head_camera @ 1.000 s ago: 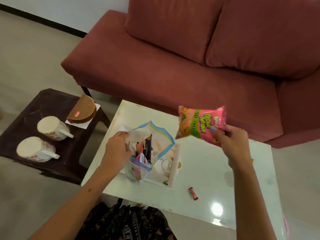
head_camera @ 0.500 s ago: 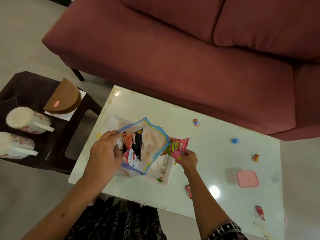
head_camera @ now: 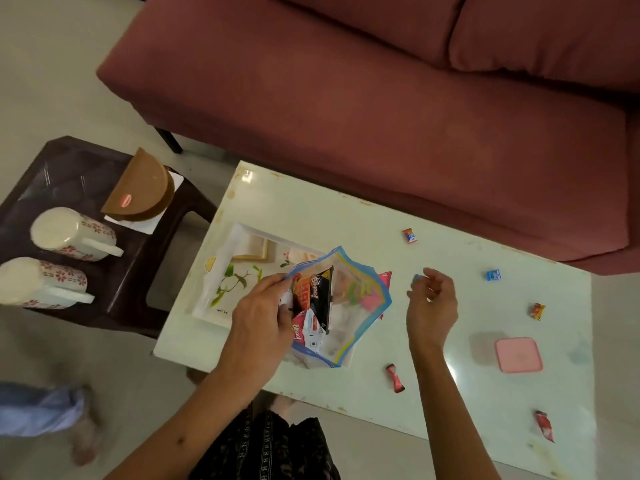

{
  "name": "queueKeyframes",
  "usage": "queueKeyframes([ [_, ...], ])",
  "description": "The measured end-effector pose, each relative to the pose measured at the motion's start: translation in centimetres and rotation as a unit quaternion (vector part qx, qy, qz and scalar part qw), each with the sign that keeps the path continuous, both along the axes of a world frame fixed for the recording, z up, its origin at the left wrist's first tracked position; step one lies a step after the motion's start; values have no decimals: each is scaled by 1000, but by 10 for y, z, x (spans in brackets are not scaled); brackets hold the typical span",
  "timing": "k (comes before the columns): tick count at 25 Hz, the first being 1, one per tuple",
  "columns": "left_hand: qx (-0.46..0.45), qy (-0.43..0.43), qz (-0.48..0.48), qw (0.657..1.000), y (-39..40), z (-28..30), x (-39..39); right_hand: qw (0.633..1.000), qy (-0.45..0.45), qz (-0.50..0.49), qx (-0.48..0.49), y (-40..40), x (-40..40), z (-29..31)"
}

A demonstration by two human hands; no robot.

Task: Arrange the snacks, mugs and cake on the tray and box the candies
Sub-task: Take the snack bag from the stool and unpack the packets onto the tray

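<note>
A white leaf-printed tray (head_camera: pixel 221 271) lies on the pale table (head_camera: pixel 450 306). Over it my left hand (head_camera: pixel 259 317) grips the rim of a clear blue-edged zip bag (head_camera: pixel 360 306) holding snack packets (head_camera: pixel 313 306). A pink snack packet (head_camera: pixel 384 276) lies behind the bag on the tray. My right hand (head_camera: pixel 431 306) hovers empty to the right of the bag, fingers loosely curled. Wrapped candies lie scattered: (head_camera: pixel 409 235), (head_camera: pixel 493 275), (head_camera: pixel 536 311). A pink candy box (head_camera: pixel 518 355) sits at the right. Two mugs (head_camera: pixel 72 233), (head_camera: pixel 41 282) and a half cake (head_camera: pixel 140 188) stand on a dark side table.
A red sofa (head_camera: pixel 381 98) runs along the table's far side. The dark side table (head_camera: pixel 121 289) is left of the pale table, with a gap between. More candies lie near the front edge: (head_camera: pixel 395 377), (head_camera: pixel 544 426). A blurred foot (head_camera: pixel 52 410) is on the floor at left.
My right hand brought the pink snack packet down from the air, set it on the tray behind the bag, and drew away empty. My view tilted downward.
</note>
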State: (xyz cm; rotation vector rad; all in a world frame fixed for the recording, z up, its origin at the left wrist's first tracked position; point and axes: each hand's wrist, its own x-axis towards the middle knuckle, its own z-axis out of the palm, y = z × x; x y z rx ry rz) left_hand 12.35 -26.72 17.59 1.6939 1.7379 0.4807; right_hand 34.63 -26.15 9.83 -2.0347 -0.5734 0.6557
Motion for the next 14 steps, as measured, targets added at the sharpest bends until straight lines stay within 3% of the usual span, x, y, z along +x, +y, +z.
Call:
queueKeyframes([
  [2,10,-2,-15,1000,-2,3,3,996,-10,63,70,-17,-20,44],
  [3,13,-1,-22,1000,-4,5,3,993,-3,110,48,-23,-29,57],
  [5,18,1,-29,999,-8,8,3,962,-12,248,-109,-24,-51,61],
  [7,20,-4,-37,999,-14,11,5,897,-20,347,-274,-21,-73,47],
  [9,17,-15,-41,999,-22,15,7,879,-25,343,-331,-17,-90,30],
  [14,19,-33,-64,997,-40,21,0,903,-24,262,-340,-15,-102,0],
])
